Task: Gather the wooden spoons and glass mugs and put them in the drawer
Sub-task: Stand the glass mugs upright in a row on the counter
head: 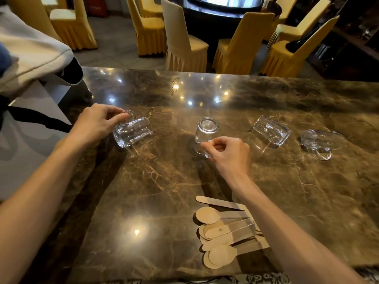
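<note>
Marble counter (143, 191): both hands (96, 121) (229, 154) pinch mid-counter mugs (131, 132) (205, 132).

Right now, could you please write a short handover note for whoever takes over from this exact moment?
Left hand: fingers closed on the handle of the leftmost glass mug, which is tipped on its side on the marble counter.
Right hand: fingers pinching the handle of the middle mug, which stands upside down.
Two more mugs lie on their sides to the right, untouched.
Wooden spoons sit in a loose pile at the near edge.
Done: nothing stowed; no drawer in view.
Left: all four mugs and the spoons still go in the drawer.
</note>
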Demonstrator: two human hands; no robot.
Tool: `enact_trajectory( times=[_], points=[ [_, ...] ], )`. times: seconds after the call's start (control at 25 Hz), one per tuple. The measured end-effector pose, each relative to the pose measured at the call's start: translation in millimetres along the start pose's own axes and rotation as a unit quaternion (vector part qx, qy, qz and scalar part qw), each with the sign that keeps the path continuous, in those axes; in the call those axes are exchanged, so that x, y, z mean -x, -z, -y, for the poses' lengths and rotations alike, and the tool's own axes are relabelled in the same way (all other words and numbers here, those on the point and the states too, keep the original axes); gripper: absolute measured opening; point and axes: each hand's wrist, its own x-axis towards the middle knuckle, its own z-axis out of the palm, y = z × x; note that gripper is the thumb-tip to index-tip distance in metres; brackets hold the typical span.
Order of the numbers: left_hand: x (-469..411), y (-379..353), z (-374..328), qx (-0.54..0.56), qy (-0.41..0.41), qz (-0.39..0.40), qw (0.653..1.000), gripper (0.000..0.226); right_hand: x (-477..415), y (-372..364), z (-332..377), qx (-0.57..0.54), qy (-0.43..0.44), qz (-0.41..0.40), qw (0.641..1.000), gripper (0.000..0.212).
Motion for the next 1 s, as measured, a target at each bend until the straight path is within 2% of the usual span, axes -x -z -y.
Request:
enact_trajectory(
  times=[0.2, 0.32, 0.44, 0.52, 0.6, 0.72, 0.84, 1.0],
  points=[
    [5, -7, 0, -0.007, 0.018, -0.04, 0.999, 0.026, 3, -1, 0, 0.001, -0.001, 0.009, 1.0, 0.023],
    [5, -9, -2, 0.024, -0.001, -0.038, 0.999, 0.027, 0, 3, 0, 0.012, 0.001, 0.039, 0.999, 0.026],
    [6, -9, -14, 0.038, -0.063, -0.048, 0.996, 0.029, 0, 8, 0, 0.023, 0.006, 0.062, 0.998, 0.031],
    [7, -7, -26, -0.066, -0.163, -0.067, 0.982, 0.028, 1, 10, 0, 0.032, 0.011, 0.072, 0.997, 0.035],
    [8, -4, -40, -0.23, -0.281, -0.052, 0.93, 0.028, 2, 12, -1, 0.05, 0.022, 0.085, 0.995, 0.038],
    [13, -8, -67, -0.399, -0.405, -0.009, 0.822, 0.037, 2, 16, -3, 0.06, 0.034, 0.098, 0.993, 0.035],
    [20, -12, -90, -0.411, -0.518, -0.009, 0.75, 0.041, 4, 22, -8, 0.057, 0.033, 0.09, 0.994, 0.034],
    [25, -12, -105, -0.43, -0.588, 0.005, 0.685, 0.033, 6, 30, -15, 0.047, 0.031, 0.086, 0.995, 0.033]
  ],
)
